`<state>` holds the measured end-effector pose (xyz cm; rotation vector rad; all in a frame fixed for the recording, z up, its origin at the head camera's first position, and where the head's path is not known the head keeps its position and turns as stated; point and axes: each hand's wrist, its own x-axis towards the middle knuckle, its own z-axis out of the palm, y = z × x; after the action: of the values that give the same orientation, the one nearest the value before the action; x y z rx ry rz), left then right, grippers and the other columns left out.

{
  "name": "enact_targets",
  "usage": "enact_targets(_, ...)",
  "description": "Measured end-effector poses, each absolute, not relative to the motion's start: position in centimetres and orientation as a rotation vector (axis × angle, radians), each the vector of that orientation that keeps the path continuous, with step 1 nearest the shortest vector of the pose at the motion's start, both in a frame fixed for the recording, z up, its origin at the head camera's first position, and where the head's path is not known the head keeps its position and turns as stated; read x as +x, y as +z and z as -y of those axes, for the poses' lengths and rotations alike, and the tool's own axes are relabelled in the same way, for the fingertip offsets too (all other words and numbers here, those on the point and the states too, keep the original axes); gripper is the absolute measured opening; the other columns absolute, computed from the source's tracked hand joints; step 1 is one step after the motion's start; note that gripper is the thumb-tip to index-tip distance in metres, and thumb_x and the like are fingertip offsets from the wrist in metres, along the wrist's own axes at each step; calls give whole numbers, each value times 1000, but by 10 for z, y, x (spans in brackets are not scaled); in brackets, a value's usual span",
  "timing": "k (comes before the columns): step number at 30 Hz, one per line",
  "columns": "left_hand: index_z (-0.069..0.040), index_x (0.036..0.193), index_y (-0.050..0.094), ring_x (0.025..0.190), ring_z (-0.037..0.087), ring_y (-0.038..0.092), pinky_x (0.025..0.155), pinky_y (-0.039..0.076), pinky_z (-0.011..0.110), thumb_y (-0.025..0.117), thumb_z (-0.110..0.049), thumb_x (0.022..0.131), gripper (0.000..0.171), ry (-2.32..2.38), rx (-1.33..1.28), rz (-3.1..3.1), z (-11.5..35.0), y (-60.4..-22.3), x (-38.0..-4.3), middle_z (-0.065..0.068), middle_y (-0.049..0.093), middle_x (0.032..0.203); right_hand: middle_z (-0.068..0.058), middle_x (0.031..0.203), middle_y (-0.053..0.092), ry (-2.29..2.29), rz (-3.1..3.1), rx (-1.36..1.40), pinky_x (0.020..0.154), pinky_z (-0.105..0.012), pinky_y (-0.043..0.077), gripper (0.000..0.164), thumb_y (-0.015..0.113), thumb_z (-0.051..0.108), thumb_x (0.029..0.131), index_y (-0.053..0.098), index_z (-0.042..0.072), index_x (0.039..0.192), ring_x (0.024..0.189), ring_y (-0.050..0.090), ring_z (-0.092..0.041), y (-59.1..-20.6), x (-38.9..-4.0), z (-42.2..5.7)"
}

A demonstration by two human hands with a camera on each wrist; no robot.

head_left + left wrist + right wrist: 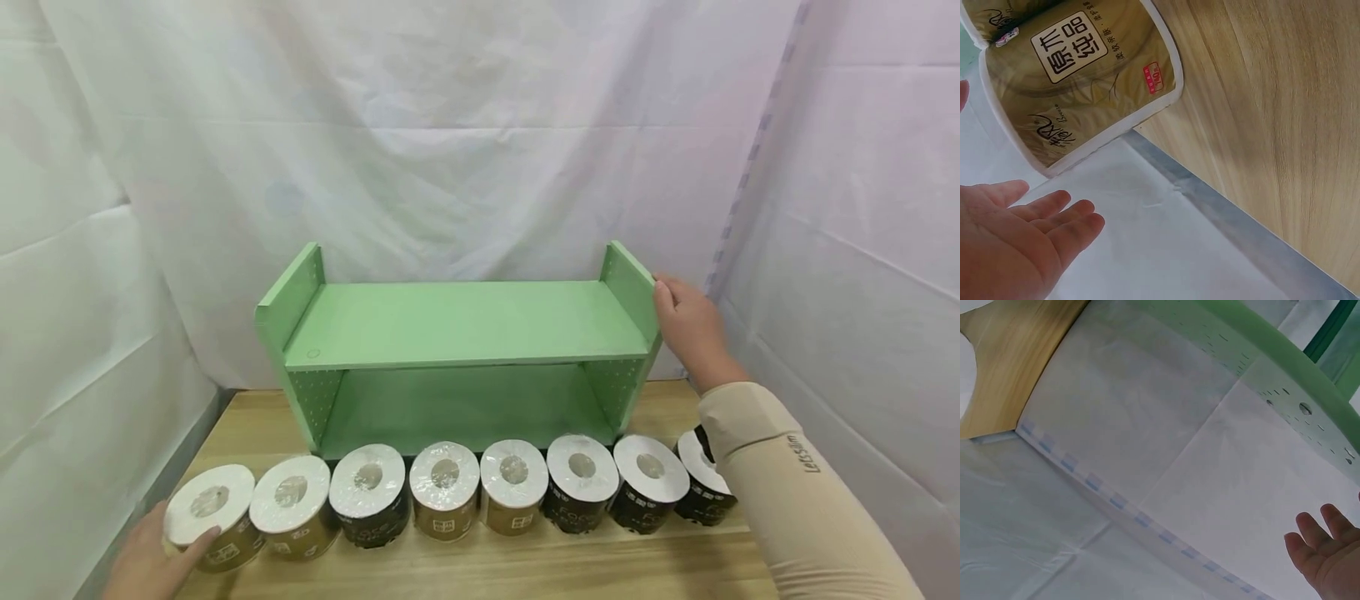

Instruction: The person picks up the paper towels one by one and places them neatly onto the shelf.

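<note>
Leftmost toilet roll (234,508) stands approx. upright, core axis vert., just ahead & to R of L grip (147,552), which is nearer hand; its fingers are spread, contact I cannot tell. R grip (688,325), fingers also loosely spread, is at R side of green shelf (465,321).

White cloth wall (465,92) at far side, hanging in soft folds, level crease across it. Wrinkled left sheet (67,333), creased right sheet (870,192), both white. Blue-and-white checked strip (760,137) down far right corner. Pale wooden table (420,575) at near side, grain visible; greyish band (1222,212) along left edge. Light soft, fairly even.
</note>
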<state>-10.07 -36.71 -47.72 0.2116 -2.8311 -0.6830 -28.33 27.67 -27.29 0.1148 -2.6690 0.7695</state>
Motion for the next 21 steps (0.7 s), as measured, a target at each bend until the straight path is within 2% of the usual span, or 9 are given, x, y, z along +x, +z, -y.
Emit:
enact_targets(6, 26, 136, 19, 108, 61, 38, 87, 33, 71, 66, -35, 88, 91, -729, 246, 2863, 364, -479, -106, 46, 35, 121, -23, 148, 37, 713, 2673, 105, 105, -63, 26, 63, 14, 46, 103, 36, 8, 149, 134, 32, -48, -274, -284, -282)
enact_targets(14, 25, 139, 7, 112, 63, 33, 89, 30, 71, 74, -31, 81, 105, -787, 233, 2796, 361, -492, -113, 49, 30, 124, -23, 150, 36, 727, 2676, 97, 106, -63, 25, 63, 14, 46, 103, 35, 9, 150, 135, 31, -47, -273, -282, -284)
enact_targets(21, 28, 133, 15, 109, 63, 34, 90, 30, 72, 80, -28, 73, 105, -822, 370, 2775, 353, -494, -112, 49, 28, 123, -21, 151, 34, 735, 2691, 86, 106, -63, 24, 63, 14, 48, 102, 32, 11, 151, 136, 29, -47, -275, -279, -284)
